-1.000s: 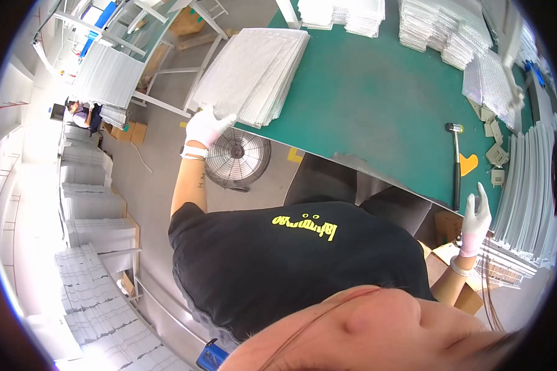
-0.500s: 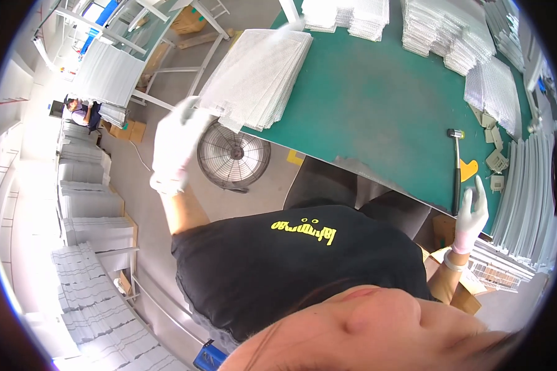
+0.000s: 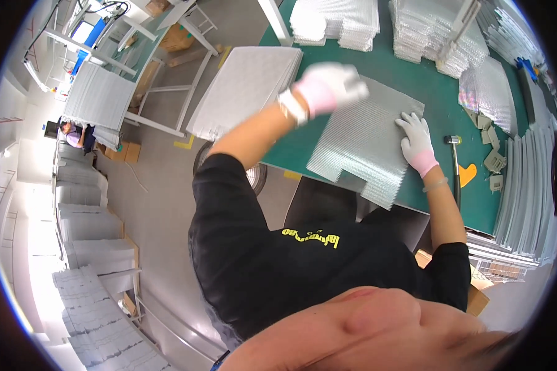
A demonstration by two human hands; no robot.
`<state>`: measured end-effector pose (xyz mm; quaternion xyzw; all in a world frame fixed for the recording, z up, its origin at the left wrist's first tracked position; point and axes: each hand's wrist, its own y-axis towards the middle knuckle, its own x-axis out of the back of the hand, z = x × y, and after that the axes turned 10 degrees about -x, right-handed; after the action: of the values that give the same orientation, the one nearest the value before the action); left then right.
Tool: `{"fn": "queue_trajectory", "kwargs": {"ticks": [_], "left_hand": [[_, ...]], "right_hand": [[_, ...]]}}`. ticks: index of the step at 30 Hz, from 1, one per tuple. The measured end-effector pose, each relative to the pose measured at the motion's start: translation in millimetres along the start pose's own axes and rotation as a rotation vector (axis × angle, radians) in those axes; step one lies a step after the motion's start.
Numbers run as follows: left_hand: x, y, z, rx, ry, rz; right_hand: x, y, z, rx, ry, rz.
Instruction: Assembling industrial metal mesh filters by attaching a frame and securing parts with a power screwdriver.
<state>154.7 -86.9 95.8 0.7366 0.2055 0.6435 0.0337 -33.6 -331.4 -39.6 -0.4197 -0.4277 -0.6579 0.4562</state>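
Overlapping the sheet (image 3: 370, 142), the blurred left hand (image 3: 335, 89) perhaps touches it.

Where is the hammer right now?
In the head view, the hammer lies toward the right side of the green table, between the right hand and the flat yellow piece.

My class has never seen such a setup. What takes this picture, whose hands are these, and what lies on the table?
No robot here: a person does the work by hand. A wide fisheye camera on their head looks down. On the green-topped table lies a translucent, textured, notched sheet. The white-gloved right hand rests open on its right edge; the white-gloved left hand is blurred near its upper left, so whether it holds anything is unclear. A black-handled mallet lies farther right.
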Motion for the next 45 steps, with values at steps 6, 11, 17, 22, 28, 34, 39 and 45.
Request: {"fn": "queue_trajectory", "kwargs": {"ticks": [6,11,17,22,28,34,39,45], "left_hand": [[-43,127,205,0.445,0.480,-0.251],[-54,135,319,0.734,0.586,-0.237],[-16,186,223,0.632,0.308,0.243],[31,120,350,0.344,0.045,-0.503],[40,16,283,0.173,-0.779,-0.594],[11,-69,-13,0.340,-1.411,-0.747],[-50,-119,-46,0.442,-1.318,-0.841],[-46,-138,-67,0.677,-1.320,-0.629]], "right_hand": [[-8,1,-21,-0.155,0.038,-0.074],[2,38,1,-0.045,0.035,-0.067],[0,11,-15,-0.172,0.031,-0.066],[2,38,-10,-0.062,0.036,-0.061],[2,50,-9,-0.028,0.006,-0.017],[36,1,-3,-0.340,1.755,0.051],[80,-32,65,-0.518,1.404,-0.025],[68,-80,76,-0.434,0.922,-0.230]]}}
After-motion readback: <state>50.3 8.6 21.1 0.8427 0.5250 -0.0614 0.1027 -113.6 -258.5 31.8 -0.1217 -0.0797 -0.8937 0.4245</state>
